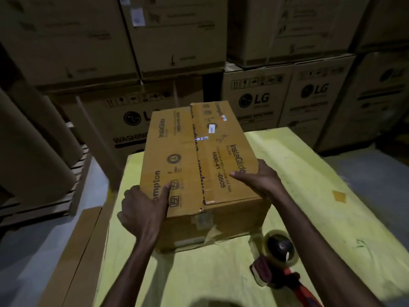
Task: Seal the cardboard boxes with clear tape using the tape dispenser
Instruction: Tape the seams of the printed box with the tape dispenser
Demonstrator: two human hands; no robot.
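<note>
A brown cardboard box with printed lettering rests on a yellow-green table top. Its two top flaps meet along the middle, and the right flap lies slightly raised over the left. My left hand clasps the box's near left corner, thumb on top. My right hand grips the near right edge, thumb pressed on the right flap. A red tape dispenser with a roll of clear tape lies on the table at the lower right, beside my right forearm and apart from the box.
Large stacked appliance cartons form a wall behind the table. Big brown paper rolls lean at the left over wooden slats. A flat cardboard piece runs along the table's left side. A small tape scrap sticks on the table.
</note>
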